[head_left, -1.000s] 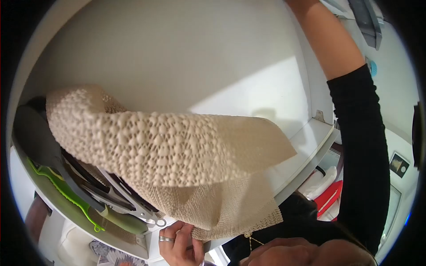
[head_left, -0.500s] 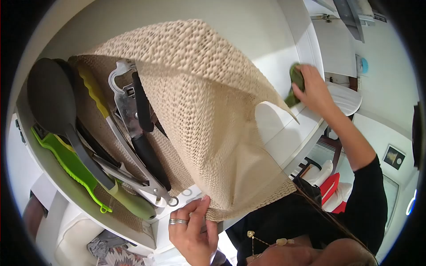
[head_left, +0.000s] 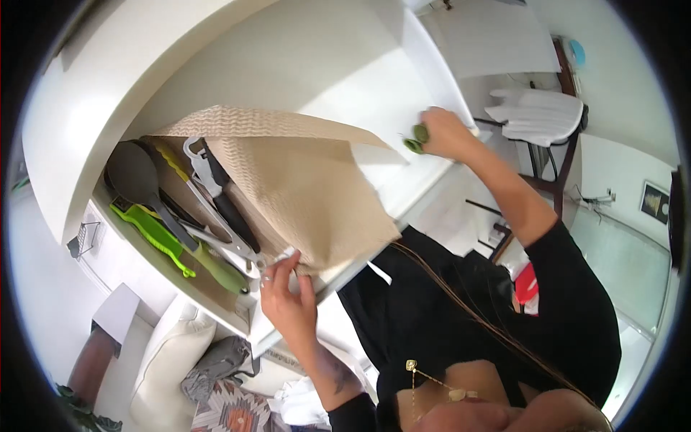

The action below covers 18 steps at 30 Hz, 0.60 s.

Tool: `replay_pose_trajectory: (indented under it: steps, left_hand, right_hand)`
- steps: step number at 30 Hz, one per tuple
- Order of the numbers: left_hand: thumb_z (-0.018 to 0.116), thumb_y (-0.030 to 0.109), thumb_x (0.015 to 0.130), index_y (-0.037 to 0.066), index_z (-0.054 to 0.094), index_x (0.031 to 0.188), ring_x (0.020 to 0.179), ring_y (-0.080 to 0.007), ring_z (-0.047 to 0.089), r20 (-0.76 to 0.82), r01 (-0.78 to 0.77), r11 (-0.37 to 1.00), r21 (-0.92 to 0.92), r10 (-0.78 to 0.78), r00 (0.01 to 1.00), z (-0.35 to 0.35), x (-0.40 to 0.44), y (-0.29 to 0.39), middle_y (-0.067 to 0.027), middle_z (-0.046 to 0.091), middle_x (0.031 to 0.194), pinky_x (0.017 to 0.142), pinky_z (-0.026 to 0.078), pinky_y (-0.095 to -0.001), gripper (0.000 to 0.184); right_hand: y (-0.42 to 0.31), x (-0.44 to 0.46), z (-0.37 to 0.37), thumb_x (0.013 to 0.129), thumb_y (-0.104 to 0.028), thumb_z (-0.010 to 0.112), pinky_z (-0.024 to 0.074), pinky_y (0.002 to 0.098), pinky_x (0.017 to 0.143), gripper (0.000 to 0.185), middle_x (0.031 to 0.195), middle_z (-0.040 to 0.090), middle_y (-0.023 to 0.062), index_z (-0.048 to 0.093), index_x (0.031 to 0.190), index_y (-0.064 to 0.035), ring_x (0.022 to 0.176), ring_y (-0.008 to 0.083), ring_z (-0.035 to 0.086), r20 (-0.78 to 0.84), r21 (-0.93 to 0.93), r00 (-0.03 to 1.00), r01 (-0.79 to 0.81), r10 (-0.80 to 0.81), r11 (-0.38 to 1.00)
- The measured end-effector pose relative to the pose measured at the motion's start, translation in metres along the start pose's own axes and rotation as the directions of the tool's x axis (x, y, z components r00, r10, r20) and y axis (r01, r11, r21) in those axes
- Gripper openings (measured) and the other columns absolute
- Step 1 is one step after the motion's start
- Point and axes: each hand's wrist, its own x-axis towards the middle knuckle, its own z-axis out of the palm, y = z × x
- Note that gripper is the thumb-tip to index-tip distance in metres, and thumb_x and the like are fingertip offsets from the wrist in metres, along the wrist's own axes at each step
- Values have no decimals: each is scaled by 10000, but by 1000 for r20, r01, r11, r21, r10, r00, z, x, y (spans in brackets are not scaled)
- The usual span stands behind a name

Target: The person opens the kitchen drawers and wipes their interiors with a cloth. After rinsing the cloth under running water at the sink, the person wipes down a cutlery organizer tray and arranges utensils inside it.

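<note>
A beige woven drawer liner (head_left: 309, 194) is folded back over itself in a white drawer (head_left: 360, 83). My left hand (head_left: 288, 299), with a ring on one finger, pinches the liner's near edge beside the utensils. My right hand (head_left: 448, 135) is closed around a bunched green cloth (head_left: 417, 139) above the bare drawer floor near its right end. Left of the fold lie a dark spoon with a green handle (head_left: 223, 270), a bright green tool (head_left: 155, 234), tongs (head_left: 223, 234) and a can opener (head_left: 205, 169).
The drawer's front panel (head_left: 270, 342) runs close to my body. A pale sofa (head_left: 169, 353) with a grey bag (head_left: 219, 367) and a patterned cushion (head_left: 234, 410) stands at lower left. A white-topped chair (head_left: 536, 115) is at upper right.
The view has drawn back from the drawer. My right hand now grips the green cloth in a bunch, where it was spread against the drawer's end. My left hand still pinches the liner.
</note>
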Motion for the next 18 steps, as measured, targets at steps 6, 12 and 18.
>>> replay_pose_trajectory:
  steps: [6, 12, 18]
  left_hand:
    - [572, 75, 740, 81, 678, 931, 741, -240, 591, -64, 60, 997, 50, -57, 996, 5, -2, 2, -90, 618, 859, 597, 452, -319, 217]
    - [573, 70, 752, 85, 681, 930, 684, -208, 577, -35, 62, 994, 95, -58, 998, 8, -1, -1, -78, 620, 853, 532, 433, -292, 209]
    - [572, 73, 755, 80, 678, 916, 674, -209, 569, -146, 115, 992, 57, -105, 984, 13, 0, 2, -76, 620, 872, 542, 440, -284, 193]
  right_hand:
    - [-16, 12, -31, 545, -134, 658, 480, 407, 631, 251, 741, 628, 192, 624, 735, 26, 713, 331, 606, 347, 195, 910, 164, -224, 967]
    - [59, -8, -126, 540, -185, 680, 453, 375, 553, 276, 641, 611, 144, 638, 738, 2, 590, 259, 581, 853, -160, 522, 257, 2, 953]
    - [79, -4, -132, 580, -160, 677, 450, 358, 612, 426, 781, 611, 120, 528, 955, -24, 699, 255, 581, 390, 409, 839, 212, -379, 888]
